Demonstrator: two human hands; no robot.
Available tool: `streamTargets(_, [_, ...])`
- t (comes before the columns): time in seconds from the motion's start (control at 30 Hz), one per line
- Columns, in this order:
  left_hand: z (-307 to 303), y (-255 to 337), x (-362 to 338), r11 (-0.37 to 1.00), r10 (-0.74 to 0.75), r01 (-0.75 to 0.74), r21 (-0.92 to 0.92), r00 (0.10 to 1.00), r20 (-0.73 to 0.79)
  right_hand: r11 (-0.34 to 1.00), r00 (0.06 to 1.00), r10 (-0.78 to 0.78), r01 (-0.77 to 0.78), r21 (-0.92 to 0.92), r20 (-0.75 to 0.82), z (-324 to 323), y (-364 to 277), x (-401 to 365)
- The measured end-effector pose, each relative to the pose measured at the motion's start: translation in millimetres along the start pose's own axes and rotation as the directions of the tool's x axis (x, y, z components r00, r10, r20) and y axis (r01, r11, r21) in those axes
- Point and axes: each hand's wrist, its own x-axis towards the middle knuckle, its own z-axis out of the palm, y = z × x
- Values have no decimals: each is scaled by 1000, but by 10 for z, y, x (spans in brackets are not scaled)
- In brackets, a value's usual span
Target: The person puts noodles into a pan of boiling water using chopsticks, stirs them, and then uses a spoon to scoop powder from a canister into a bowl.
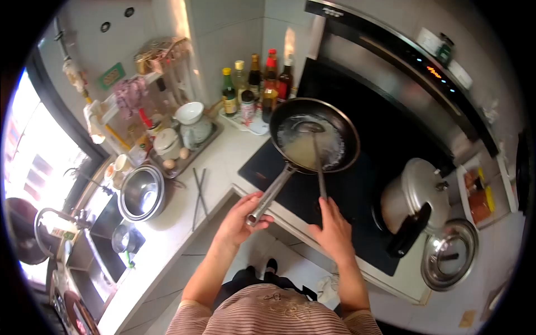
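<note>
A dark frying pan sits on the black cooktop, holding a cloudy, pale yellow liquid with white foam around its edge. My left hand is closed loosely around the pan's metal handle, near its end. In my right hand is the handle of a metal ladle, fingers wrapped on it. The ladle's rounded head rests in the liquid towards the far side of the pan. Part of its grip is hidden under my fingers.
Several sauce bottles stand behind the pan. A pressure cooker and a glass lid are at right. On the left counter are chopsticks, nested metal bowls and a tray, beside the sink.
</note>
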Motion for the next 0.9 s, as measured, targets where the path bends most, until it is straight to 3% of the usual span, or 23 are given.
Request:
streamTargets(0.03, [-63, -16, 40, 998, -3, 6, -59, 998, 63, 993, 998, 30, -37, 110, 60, 2, 62, 44])
streamTargets(0.1, [-134, -36, 38, 999, 22, -22, -32, 1000, -14, 977, 994, 96, -105, 185, 60, 29, 194, 126])
streamTargets(0.13, [-302, -75, 105, 992, 86, -79, 95, 993, -78, 909, 989, 148, -146, 391, 24, 142, 393, 128])
streamTargets(0.17, [-484, -98, 144, 919, 217, -121, 376, 950, -226, 801, 977, 215, -172, 574, -7, 257, 525, 139])
streamTargets(0.2, [-627, -80, 180, 770, 371, -105, 629, 877, -307, 488, 909, 384, -348, 800, 162, 7, 367, 175])
streamTargets(0.23, [-767, -22, 221, 495, 610, 28, 868, 701, -370, 337, 877, 446, -351, 874, 180, -98, 332, 190])
streamTargets(0.27, [-1319, -134, 394, 166, 853, 77, 983, 489, -182, 303, 876, 452, -326, 895, 166, -119, 344, 161])
streamTargets(0.3, [-1499, -28, 417, 63, 890, 154, 986, 439, -125, 269, 872, 468, -295, 917, 143, -117, 354, 124])
streamTargets(0.33, [-1720, 20, 493, -38, 901, 389, 920, 411, -137, 311, 872, 480, -267, 912, 92, -78, 349, 98])
streamTargets(0.37, [-1833, 46, 506, -148, 926, 497, 855, 373, -57, 329, 869, 490, -257, 909, 68, -41, 361, 42])
streamTargets(0.4, [-1978, 54, 513, -219, 923, 480, 850, 385, 20, 437, 876, 482, -236, 868, -5, 20, 365, 23])
streamTargets(0.43, [-2126, 34, 560, -185, 883, 481, 857, 463, -69, 538, 885, 460, -214, 815, -71, 73, 343, 32])
streamTargets(0.5, [-2342, 50, 640, -121, 773, 507, 853, 587, -240, 539, 874, 484, -266, 799, -36, 105, 241, 88])
streamTargets(0.6, [-2468, 87, 697, -264, 778, 458, 849, 621, -93, 619, 893, 447, -264, 740, -56, 284, 134, 221])
streamTargets(0.7, [-2656, 263, 808, 92, 643, 290, 952, 713, -280, 603, 900, 421, -185, 776, -113, 575, -103, 270])
streamTargets(0.73, [-2107, 454, 631, 536, 462, 225, 814, 728, -506, 629, 899, 420, -189, 754, -124, 611, -187, 266])
streamTargets(0.77, [-1849, 549, 566, 615, 449, 92, 783, 775, -445, 668, 910, 403, -221, 711, -95, 535, -278, 253])
streamTargets(0.83, [-1472, 693, 485, 747, 443, -155, 647, 841, -310, 776, 932, 322, -360, 518, 166, 175, -436, 268])
streamTargets(0.9, [-809, 851, 347, 750, 407, -238, 617, 901, -148, 958, 977, 134, -85, 274, -166, 197, -420, 322])
